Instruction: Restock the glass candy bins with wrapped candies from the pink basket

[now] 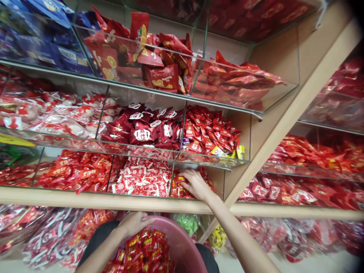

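My left hand [133,224] is closed on the far rim of a pink plastic basket [187,242], low in the view. Inside the basket lies a heap of small red-and-yellow wrapped candies [146,246]. My right hand [196,184] reaches into the bottom-shelf bin at the right end, palm down. Its fingers are stretched out and apart over similar red-and-yellow candies [178,185], touching the pile; what lies under the palm is hidden. A bin of red-and-white wrapped candies [142,176] is just left of that hand.
Clear dividers split the shelves into bins. Above are maroon packets [142,132], small red packets [210,131] and larger red packets with orange pictures [165,76]. A slanting wooden post [270,140] stands right of my right arm. Bagged goods [54,231] sit below the wooden shelf edge [85,201].
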A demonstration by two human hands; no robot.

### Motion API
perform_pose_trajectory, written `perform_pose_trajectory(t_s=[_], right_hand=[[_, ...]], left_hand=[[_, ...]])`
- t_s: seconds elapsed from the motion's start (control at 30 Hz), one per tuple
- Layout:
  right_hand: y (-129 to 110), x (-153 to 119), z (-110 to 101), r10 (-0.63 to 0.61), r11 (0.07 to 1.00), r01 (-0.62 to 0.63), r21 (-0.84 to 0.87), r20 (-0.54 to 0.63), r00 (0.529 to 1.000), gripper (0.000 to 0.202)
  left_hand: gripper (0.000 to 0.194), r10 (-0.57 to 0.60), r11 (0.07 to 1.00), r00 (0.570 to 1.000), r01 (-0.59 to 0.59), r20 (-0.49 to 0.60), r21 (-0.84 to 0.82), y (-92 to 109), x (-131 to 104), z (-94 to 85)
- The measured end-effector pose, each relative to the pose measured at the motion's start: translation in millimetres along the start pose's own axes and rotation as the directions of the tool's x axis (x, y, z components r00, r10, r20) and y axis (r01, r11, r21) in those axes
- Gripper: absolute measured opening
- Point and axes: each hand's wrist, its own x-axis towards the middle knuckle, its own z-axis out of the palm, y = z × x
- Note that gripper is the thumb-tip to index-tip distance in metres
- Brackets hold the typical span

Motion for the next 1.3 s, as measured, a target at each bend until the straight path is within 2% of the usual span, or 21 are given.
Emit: perform_pose_trajectory(t_s=[0.1,0.2,0.37,0.67,0.83,0.97,1.07,1.13,1.3], right_hand=[[-2,10,2,-0.074,0.994,0.084,-0.076,0.127,0.989,0.028],[3,13,3,-0.055,0.984,0.085,-0.157,0.19,0.98,0.029],[11,9,1,-0.012,0.969,0.054,-0.24,0.172,0.985,0.028],[-3,9,2,0.077,0.922,-0.014,-0.386,0.149,0.986,0.019],[6,2,-9,0.125,0.931,-0.081,-0.357,0.101,0.987,0.019],[13,-3,-18,0.172,0.965,-0.158,-0.212,0.052,0.984,0.023],[9,-4,-18,0.112,0.992,-0.105,-0.07,0.102,0.988,0.025],[4,-3,-14,0.06,0.998,-0.055,-0.037,0.155,0.986,0.024],[-9,2,-4,0.069,0.989,-0.029,-0.143,0.285,0.956,0.022]], left_hand=[[0.059,0.002,1.0,1.0,-0.002,-0.013,-0.001,-1,-2,-1.9],[0.059,-0.001,1.0,1.0,0.001,-0.021,-0.01,-2,-3,-3.7],[0.058,-0.023,1.0,1.0,0.022,-0.015,-0.011,-1,-4,-3.6],[0.059,-0.003,1.0,1.0,0.003,-0.012,-0.019,6,-7,-2.5],[0.057,-0.015,1.0,1.0,0.015,-0.022,-0.012,8,-9,-4.4],[0.058,0.007,1.0,1.0,-0.007,-0.016,-0.014,6,-8,-3.5],[0.058,0.012,1.0,1.0,-0.012,-0.027,-0.017,6,-6,-2.7],[0.057,0.013,1.0,1.0,-0.014,-0.028,-0.018,7,-6,-2.5],[0.056,0.002,1.0,1.0,-0.003,-0.028,-0.025,7,-6,-2.2]])
